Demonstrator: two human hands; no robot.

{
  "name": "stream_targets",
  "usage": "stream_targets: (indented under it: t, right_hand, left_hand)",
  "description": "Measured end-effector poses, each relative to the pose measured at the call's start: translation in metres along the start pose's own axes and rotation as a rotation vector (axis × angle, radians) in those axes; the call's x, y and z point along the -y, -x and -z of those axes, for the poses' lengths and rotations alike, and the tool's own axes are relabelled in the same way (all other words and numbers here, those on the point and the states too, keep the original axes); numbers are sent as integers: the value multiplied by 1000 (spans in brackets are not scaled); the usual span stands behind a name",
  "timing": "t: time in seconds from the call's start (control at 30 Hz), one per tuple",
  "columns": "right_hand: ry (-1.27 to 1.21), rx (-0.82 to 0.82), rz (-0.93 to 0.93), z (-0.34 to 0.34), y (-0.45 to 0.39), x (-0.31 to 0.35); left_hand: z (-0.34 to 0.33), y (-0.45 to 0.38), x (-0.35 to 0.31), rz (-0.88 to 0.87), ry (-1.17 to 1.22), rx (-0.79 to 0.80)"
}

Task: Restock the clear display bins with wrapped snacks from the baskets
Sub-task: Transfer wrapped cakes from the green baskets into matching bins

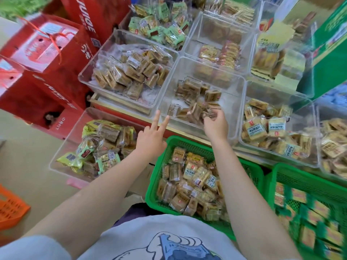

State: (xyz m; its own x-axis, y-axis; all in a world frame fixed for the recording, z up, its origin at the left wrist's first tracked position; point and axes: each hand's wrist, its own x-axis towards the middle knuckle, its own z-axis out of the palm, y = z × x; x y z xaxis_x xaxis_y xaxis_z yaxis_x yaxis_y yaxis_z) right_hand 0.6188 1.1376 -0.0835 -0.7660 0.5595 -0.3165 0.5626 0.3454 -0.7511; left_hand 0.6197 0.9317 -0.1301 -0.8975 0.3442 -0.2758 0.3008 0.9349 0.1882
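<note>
While my right hand (216, 124) reaches over the front wall of the middle clear bin (231, 117), my left hand (150, 141) hangs just outside it.

Right fingers curl round a small brown wrapped snack (211, 114) above the few packets lying in that bin; left shows two fingers straight, tips at the bin's front wall, the rest folded, holding nothing. Below, the green basket (159, 177) is heaped with wrapped snacks. "JUICE" reads on the red carton (88, 17); packet labels are too small to read.

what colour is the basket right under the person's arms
Green, a perforated plastic basket full of wrapped snacks, seen in the head view.
</note>
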Motion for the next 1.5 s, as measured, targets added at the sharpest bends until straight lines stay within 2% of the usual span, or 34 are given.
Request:
stream_targets:
  t: [0.07,0.13,0.27,0.4,0.47,0.57,0.8,0.97,1.1,1.23,1.4,1.5]
  right_hand:
    - [-32,46,9,-3,23,-15]
    - [29,193,-31,-14,42,-37]
    - [253,489,-254,-53,62,-100]
    - [362,639,-410,-83,73,-142]
    - [367,583,-389,-95,78,-153]
    - [276,406,-380,-108,84,-164]
    - [-53,339,-468,-69,76,-144]
    - [-362,226,-376,-15,67,-99]
    - [-585,96,-207,12,48,-44]
    - [-465,-80,-114,7,6,-5]
    - [-281,-56,-229,-4,-30,-1]
    - [-271,-140,-101,4,-9,-3]
  left_hand:
    - [-2,-1,-2,10,15,-14]
    - [-4,-3,-6,-24,-2,-41]
    - [-13,-5,-16,-208,-88,-82]
    - [-21,-8,-15,-216,-77,-55]
    - [-22,-10,-11,-216,-58,-51]
    - [-21,-11,-9,-221,-14,-48]
    - [-18,-11,-10,-218,34,-44]
    - [-15,-9,-15,-204,91,-40]
    - [-12,-8,-16,-197,100,-15]
    - [-9,-7,-13,-206,83,-5]
    - [-2,-8,-11,-218,22,30]
    - [-3,-9,-9,-231,26,45]
